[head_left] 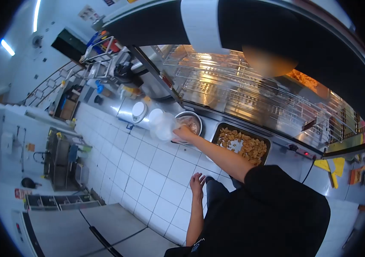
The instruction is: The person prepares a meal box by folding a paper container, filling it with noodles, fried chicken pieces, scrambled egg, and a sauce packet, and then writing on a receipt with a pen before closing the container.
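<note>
My right hand [184, 133] reaches out over the counter, its fingers closed on a translucent whitish plastic item [163, 127]. Blur hides whether that is a bag or a lid. Just beside the hand is a round metal bowl [200, 123] with pale, brownish contents, partly covered by the hand. Nearer my body, a dark rectangular tray [269, 147] holds many browned, fried-looking pieces of food [253, 150]. Down at my side hangs my left hand [197, 183], fingers loosely bent and apart, holding nothing, above the tiled floor.
A lit glass display cabinet with wire racks [234, 85] rises behind the tray. White round containers [139, 109] stand along the counter past the bowl. Yellow tongs-like items [334, 171] lie at the right. A steel fridge or chest [105, 231] borders the tiled floor [152, 167].
</note>
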Motion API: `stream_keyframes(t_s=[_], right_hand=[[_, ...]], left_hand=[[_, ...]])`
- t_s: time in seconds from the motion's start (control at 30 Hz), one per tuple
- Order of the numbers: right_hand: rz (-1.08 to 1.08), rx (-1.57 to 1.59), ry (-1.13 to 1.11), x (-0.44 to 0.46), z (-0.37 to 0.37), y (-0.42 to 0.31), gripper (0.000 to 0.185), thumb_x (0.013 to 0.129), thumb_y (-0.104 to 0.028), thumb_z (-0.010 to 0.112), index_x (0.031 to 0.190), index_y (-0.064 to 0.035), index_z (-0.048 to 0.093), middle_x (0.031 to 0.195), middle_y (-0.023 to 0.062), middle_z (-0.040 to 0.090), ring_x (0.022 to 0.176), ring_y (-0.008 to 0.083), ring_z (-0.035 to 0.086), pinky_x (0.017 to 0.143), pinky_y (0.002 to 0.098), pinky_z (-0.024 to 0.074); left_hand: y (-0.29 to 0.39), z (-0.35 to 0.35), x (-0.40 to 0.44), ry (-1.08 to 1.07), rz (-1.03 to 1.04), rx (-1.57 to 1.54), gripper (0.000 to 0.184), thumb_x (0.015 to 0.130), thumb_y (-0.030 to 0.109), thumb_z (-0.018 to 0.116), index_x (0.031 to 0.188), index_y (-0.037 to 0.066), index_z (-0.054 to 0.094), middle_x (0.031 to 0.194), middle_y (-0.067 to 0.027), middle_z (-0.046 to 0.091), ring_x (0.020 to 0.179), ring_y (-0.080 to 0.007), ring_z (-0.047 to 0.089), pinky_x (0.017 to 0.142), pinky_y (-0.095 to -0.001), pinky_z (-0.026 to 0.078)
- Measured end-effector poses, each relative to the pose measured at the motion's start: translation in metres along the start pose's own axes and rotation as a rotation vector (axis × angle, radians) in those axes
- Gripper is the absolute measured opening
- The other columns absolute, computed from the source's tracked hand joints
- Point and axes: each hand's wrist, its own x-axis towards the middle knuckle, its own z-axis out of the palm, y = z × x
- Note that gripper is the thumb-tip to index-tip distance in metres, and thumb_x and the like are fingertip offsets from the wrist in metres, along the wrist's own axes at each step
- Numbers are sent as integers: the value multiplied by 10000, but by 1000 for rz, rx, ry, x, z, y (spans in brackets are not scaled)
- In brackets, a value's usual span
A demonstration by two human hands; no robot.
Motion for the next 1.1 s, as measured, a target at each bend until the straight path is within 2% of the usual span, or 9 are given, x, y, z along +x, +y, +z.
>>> stream_keyframes(t_s=[0.2,0.23,0.33,0.4,0.5,0.67,0.73,0.97,1.1], right_hand=[[-348,-840,-184,96,-7,-19,421,777,-442,724,984,-82,655,904,164,683,803,311,669,723,435,537],[152,-479,-196,82,-26,-55,433,813,-434,697,1030,-64,641,940,179,687,837,299,674,747,433,535],[92,-89,345,24,-49,-109,410,906,-368,594,1118,-18,614,981,234,668,887,364,659,797,445,522],[-109,-720,356,-44,-83,-89,365,924,-333,557,1101,-25,639,1129,204,650,996,373,636,866,467,494],[699,-644,612,-199,-161,-154,407,822,-313,610,1117,-35,653,1174,188,647,1058,373,611,853,437,510],[1159,-710,1006,-353,-191,-59,374,746,-270,635,1020,-16,640,977,239,662,868,395,644,736,484,507],[1132,-458,749,-374,-215,-7,426,721,-273,651,1056,-11,614,941,232,666,840,400,642,715,490,502],[601,-61,1202,-454,-163,-70,372,777,-198,637,1098,-9,630,848,102,672,786,193,642,726,380,517],[693,461,1469,-556,-125,-117,566,771,-143,622,1308,4,525,1043,110,655,893,201,627,815,343,518]], left_hand=[[-4,-59,58,-74,-262,61,352,945,203,572,1246,27,524,1119,-104,639,979,-209,645,786,-301,524],[10,-57,60,-120,-263,109,352,954,226,578,1243,33,526,1117,-98,640,961,-205,652,781,-289,520],[44,-59,86,-298,-247,295,366,964,276,592,1237,41,529,1135,-92,639,950,-196,654,787,-285,515],[79,-45,86,-448,-224,394,372,973,274,583,1256,39,520,1152,-97,638,960,-203,655,803,-296,514],[103,-13,95,-698,-184,482,401,994,254,556,1318,32,474,1222,-121,614,1002,-228,656,824,-321,514],[108,45,119,-863,-167,566,377,980,217,576,1297,56,449,1112,-79,552,960,-229,640,785,-340,526],[100,61,129,-855,-91,648,320,968,195,596,1215,56,449,1081,-64,510,870,-185,587,778,-339,529],[92,89,101,-885,210,822,196,940,159,639,1022,74,482,913,-12,474,766,-106,498,650,-265,445],[103,145,-5,-1113,201,961,236,954,233,639,1067,43,555,912,-1,547,722,-89,480,631,-243,400]])
